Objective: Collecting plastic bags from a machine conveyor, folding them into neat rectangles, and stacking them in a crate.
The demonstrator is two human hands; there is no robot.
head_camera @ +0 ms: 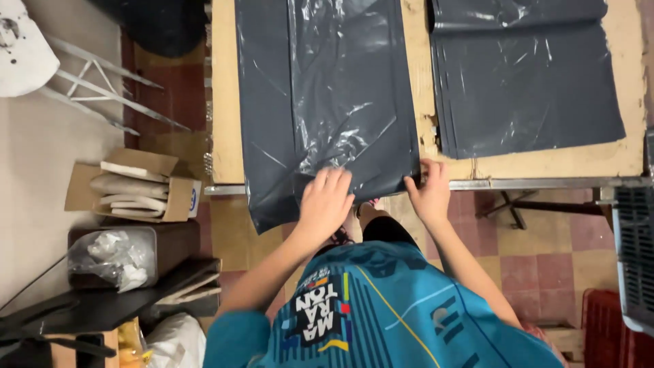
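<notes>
Dark bag (327,95), long axis running away from body, near edge overhanging table (225,102); left hand (325,201) flat, fingers spread, on it; right hand (429,191) pinching right corner

The counter (225,102) is mostly covered: a wide dark plastic sheet (320,95) lies across its middle and hangs over the near edge, and a flat stack of dark bags (524,82) fills the right part. Between them runs a narrow bare strip of wood, open for a hand to pass. Another bare strip runs down the counter's left edge. Left of the counter, an open cardboard box (133,187) and a bin with crumpled plastic (122,255) crowd the floor.
</notes>
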